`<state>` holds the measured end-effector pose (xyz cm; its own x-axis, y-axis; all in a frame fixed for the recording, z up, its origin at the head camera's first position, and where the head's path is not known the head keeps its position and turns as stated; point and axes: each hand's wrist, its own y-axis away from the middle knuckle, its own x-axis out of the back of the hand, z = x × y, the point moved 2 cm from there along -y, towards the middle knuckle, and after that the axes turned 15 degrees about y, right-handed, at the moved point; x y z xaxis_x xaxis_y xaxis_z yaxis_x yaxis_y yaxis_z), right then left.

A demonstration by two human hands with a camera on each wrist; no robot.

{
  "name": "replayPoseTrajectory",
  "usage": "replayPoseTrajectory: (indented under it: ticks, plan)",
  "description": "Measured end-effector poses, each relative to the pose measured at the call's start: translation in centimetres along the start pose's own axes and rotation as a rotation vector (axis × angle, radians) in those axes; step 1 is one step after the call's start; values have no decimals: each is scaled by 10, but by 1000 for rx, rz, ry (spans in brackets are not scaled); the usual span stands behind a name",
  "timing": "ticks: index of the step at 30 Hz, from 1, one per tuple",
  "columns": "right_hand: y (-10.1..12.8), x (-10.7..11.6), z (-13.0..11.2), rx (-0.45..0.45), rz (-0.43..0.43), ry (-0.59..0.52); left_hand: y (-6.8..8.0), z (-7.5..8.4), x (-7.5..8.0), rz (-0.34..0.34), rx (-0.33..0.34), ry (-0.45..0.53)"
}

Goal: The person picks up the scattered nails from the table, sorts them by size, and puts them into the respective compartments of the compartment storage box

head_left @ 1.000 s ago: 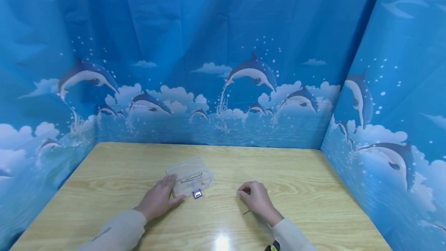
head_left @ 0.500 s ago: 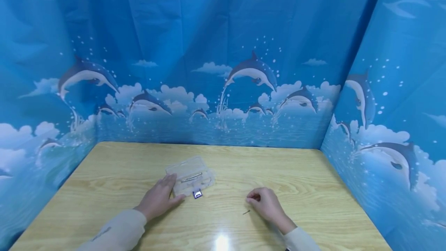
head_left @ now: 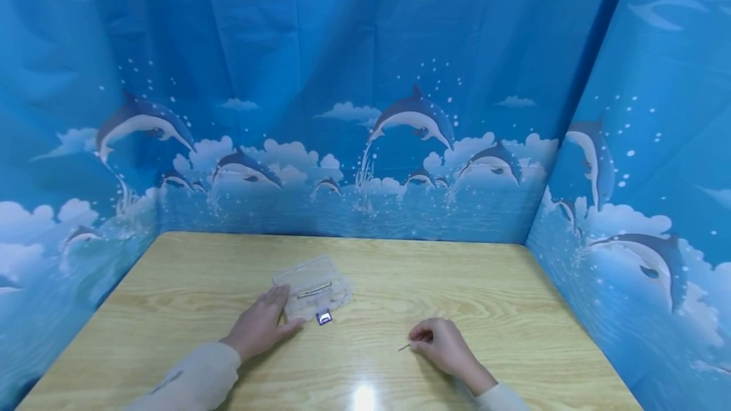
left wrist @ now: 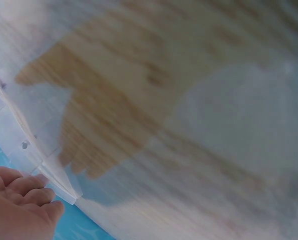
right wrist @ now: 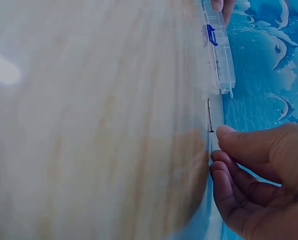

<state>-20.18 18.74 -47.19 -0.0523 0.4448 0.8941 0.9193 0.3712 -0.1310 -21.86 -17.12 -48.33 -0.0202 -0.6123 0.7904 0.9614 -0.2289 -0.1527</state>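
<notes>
A clear plastic compartment case (head_left: 297, 311) with a blue latch (head_left: 323, 317) lies with its lid raised on the table, a little left of centre. Inside it are long silver metal pieces (head_left: 313, 290). My left hand (head_left: 264, 327) rests at the case's left side, fingers and thumb spread along its edge. To the right, a thin dark screw (right wrist: 210, 116) lies on the wood, its flat head toward my right hand (head_left: 442, 344). The thumb and bent fingers of that hand are apart, close to the screw's head, with nothing visible between them in the right wrist view.
The wood-grain table (head_left: 485, 284) carries a bright light reflection near its front. Blue dolphin-printed curtains (head_left: 365, 81) stand along its back and sides.
My right hand has moved right and toward me, uncovering the screw, and is now beside the screw's head. My left hand and the case have stayed in place.
</notes>
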Motion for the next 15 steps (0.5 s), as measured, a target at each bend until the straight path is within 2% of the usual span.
replayPoseTrajectory:
  ticks: [15]
  plan:
    - [-2, -4, 1, 5, -18, 4, 0, 0, 1, -8, 0, 6]
